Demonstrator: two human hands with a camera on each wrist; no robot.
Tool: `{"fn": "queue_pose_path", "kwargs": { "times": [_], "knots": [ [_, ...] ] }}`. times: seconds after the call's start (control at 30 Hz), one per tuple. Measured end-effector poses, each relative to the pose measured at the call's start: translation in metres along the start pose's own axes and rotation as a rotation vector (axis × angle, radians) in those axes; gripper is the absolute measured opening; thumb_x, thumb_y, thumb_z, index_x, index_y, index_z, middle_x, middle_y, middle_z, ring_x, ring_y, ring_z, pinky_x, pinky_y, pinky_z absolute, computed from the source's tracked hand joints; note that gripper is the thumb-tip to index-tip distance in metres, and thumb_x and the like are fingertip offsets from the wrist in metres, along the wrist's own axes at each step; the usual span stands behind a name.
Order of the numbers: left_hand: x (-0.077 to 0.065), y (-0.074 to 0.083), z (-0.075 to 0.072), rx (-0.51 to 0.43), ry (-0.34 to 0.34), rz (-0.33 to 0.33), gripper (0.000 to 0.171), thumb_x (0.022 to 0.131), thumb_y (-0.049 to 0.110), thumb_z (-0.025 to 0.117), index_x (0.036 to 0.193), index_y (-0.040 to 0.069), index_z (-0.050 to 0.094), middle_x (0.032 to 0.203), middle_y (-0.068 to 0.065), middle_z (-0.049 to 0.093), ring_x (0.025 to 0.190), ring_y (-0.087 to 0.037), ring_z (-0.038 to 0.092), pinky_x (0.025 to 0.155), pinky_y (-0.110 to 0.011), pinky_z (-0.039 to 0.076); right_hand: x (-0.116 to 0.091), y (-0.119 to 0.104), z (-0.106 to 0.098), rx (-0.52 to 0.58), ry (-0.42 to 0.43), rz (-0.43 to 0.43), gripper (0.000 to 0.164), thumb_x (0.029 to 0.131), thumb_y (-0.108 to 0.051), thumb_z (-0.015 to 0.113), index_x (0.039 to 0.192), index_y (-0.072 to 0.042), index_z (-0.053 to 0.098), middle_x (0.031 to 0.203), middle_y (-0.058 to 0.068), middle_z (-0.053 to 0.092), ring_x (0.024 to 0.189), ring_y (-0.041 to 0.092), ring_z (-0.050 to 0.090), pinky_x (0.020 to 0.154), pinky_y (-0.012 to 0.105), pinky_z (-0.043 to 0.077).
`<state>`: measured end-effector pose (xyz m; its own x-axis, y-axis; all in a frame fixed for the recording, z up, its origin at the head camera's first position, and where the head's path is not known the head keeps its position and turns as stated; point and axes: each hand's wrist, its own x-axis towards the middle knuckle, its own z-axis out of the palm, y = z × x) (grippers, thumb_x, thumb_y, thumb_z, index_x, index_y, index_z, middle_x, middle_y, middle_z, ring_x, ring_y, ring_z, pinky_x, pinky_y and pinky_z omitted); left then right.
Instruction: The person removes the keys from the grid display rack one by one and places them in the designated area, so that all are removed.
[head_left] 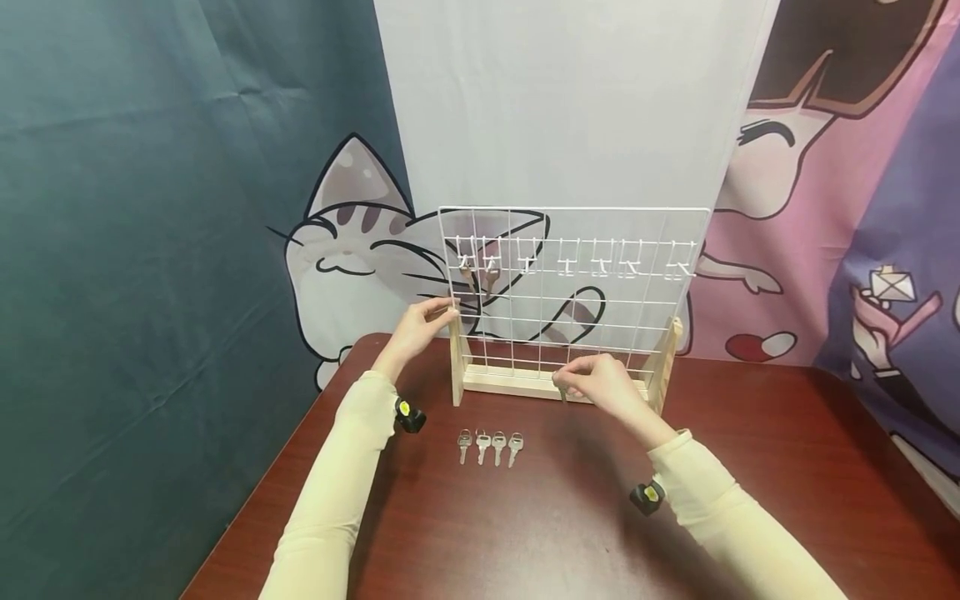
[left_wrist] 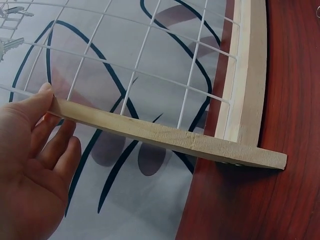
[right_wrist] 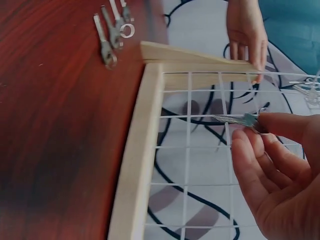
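A white wire grid rack [head_left: 573,207] with a wooden base [head_left: 510,382] stands on the table, small white hooks along its upper rows. My left hand [head_left: 423,327] grips the upper end of its left wooden side post [left_wrist: 150,126], thumb on one side and fingers on the other. In front of the lower grid, my right hand [head_left: 603,387] pinches a metal key [right_wrist: 242,120] by its head, blade pointing away from the fingers. Two keys hang at the left, one on the first hook [head_left: 467,275] and one on the second. Several loose keys [head_left: 498,447] lie in a row on the table.
The reddish-brown table [head_left: 570,533] ends in a left edge near my left sleeve. Behind the rack hangs a pale curtain [head_left: 570,100] with a cartoon cat, flanked by a teal curtain [head_left: 150,250] on the left and a pink printed one on the right.
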<state>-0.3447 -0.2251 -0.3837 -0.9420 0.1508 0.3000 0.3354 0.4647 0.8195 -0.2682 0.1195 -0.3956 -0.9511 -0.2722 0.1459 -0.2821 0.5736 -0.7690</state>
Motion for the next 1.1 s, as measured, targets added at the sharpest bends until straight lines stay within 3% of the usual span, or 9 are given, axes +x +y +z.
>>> {"fn": "queue_pose_path", "kwargs": {
  "times": [0.13, 0.37, 0.57, 0.8, 0.93, 1.1],
  "knots": [
    [0.0, 0.0, 0.0, 0.007, 0.008, -0.009, 0.042, 0.1, 0.03, 0.066, 0.135, 0.007, 0.064, 0.133, -0.009, 0.065, 0.123, -0.027, 0.062, 0.106, -0.044, 0.046, 0.002, 0.01, 0.005, 0.004, -0.096, 0.038, 0.017, 0.09, -0.023, 0.073, 0.094, -0.009, 0.08, 0.067, 0.002, 0.071, 0.064, 0.013, 0.066, 0.068, 0.027, 0.052],
    [0.004, 0.0, 0.006, -0.048, 0.021, 0.012, 0.041, 0.1, 0.026, 0.066, 0.136, 0.005, 0.063, 0.134, -0.012, 0.064, 0.125, -0.028, 0.061, 0.107, -0.042, 0.046, 0.004, 0.021, 0.015, 0.122, -0.244, 0.079, 0.015, 0.092, -0.008, 0.071, 0.095, 0.006, 0.076, 0.078, 0.01, 0.074, 0.069, 0.025, 0.073, 0.069, 0.041, 0.061],
    [0.002, -0.004, 0.005, -0.041, 0.011, -0.001, 0.042, 0.101, 0.025, 0.064, 0.137, 0.003, 0.061, 0.136, -0.012, 0.063, 0.125, -0.028, 0.06, 0.108, -0.041, 0.045, 0.002, 0.035, 0.031, 0.241, -0.373, 0.087, 0.017, 0.093, 0.002, 0.062, 0.099, 0.015, 0.071, 0.079, 0.017, 0.073, 0.063, 0.015, 0.068, 0.06, 0.03, 0.06],
    [-0.001, 0.0, -0.001, -0.017, 0.003, 0.004, 0.042, 0.102, 0.023, 0.063, 0.138, 0.001, 0.06, 0.138, -0.017, 0.061, 0.127, -0.03, 0.058, 0.109, -0.045, 0.044, 0.001, 0.048, 0.046, 0.348, -0.505, 0.058, 0.017, 0.091, -0.004, 0.062, 0.095, 0.008, 0.074, 0.078, 0.008, 0.073, 0.064, 0.013, 0.069, 0.06, 0.029, 0.06],
    [-0.001, 0.0, 0.0, 0.014, -0.001, -0.004, 0.042, 0.102, 0.027, 0.063, 0.137, 0.004, 0.062, 0.137, -0.014, 0.063, 0.126, -0.027, 0.06, 0.107, -0.044, 0.045, 0.001, 0.049, 0.056, 0.294, -0.517, 0.08, 0.018, 0.092, -0.003, 0.061, 0.095, 0.008, 0.075, 0.079, 0.01, 0.074, 0.064, 0.014, 0.07, 0.06, 0.03, 0.06],
    [0.0, 0.001, 0.002, 0.004, 0.009, 0.0, 0.042, 0.102, 0.027, 0.063, 0.136, 0.003, 0.062, 0.136, -0.014, 0.062, 0.125, -0.028, 0.061, 0.106, -0.044, 0.046, 0.0, 0.048, 0.069, 0.183, -0.443, 0.133, 0.015, 0.092, -0.004, 0.066, 0.092, 0.007, 0.076, 0.073, 0.013, 0.072, 0.06, 0.014, 0.067, 0.057, 0.029, 0.059]
  ]
}}
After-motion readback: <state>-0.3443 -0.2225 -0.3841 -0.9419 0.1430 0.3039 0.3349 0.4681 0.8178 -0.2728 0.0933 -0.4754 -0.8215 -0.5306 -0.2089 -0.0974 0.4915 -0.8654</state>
